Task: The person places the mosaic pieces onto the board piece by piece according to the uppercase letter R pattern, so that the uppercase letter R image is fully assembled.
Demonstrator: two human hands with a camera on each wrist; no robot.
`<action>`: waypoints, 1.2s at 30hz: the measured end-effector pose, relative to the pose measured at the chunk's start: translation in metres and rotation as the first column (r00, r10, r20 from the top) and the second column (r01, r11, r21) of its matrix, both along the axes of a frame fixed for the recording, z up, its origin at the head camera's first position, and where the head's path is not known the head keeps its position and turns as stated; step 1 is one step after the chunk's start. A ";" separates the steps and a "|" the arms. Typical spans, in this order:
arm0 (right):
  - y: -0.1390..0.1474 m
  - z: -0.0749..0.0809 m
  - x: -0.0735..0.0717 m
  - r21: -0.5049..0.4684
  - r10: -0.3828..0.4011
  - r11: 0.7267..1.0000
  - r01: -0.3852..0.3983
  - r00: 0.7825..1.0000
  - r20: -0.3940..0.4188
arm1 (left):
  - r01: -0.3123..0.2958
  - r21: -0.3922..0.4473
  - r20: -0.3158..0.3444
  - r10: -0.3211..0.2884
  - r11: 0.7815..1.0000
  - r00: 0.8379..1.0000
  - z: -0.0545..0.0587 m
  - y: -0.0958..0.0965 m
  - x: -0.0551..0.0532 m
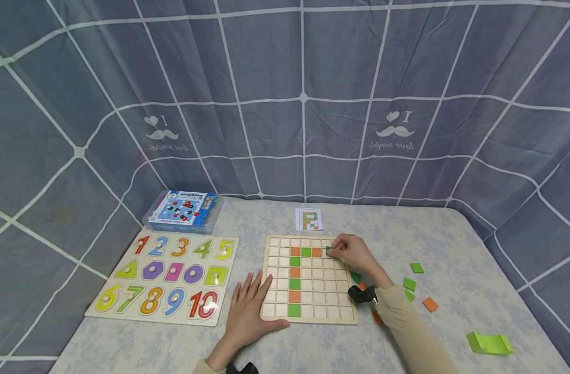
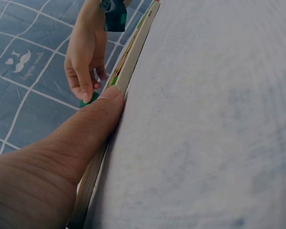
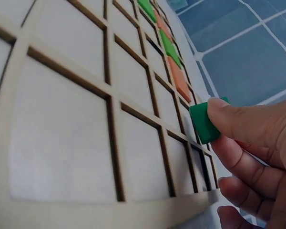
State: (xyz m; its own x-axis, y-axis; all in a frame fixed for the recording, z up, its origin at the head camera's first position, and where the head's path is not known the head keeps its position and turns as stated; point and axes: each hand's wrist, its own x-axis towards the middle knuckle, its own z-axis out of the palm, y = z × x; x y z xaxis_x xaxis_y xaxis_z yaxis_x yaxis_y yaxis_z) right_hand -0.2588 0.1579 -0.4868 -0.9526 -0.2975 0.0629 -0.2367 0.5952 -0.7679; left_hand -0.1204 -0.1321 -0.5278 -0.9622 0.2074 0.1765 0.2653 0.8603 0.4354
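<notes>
Head view high, facing forward-down; wrist views close, sharing board (image 1: pixel 316 284).

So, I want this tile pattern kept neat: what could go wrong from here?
The right hand pinches the green tile between thumb and fingers; it might slip or land crooked. A loose orange tile shows partly behind the right sleeve, which could brush it. The left hand touches the edge of the wooden grid board; a push might shift it.
</notes>
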 end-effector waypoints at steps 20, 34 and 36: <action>-0.006 -0.010 -0.004 0.146 0.053 0.989 -0.030 0.986 -0.158 | 0.002 0.000 0.000 -0.002 1.000 1.000 0.001 0.000 0.000; -0.006 -0.008 0.001 0.203 0.032 0.979 0.002 0.986 -0.166 | 0.002 0.000 -0.008 -0.002 1.000 1.000 0.001 0.000 -0.001; -0.005 -0.008 0.002 0.207 0.033 0.978 0.002 0.986 -0.163 | 0.003 0.001 -0.008 -0.003 1.000 1.000 0.001 0.000 -0.001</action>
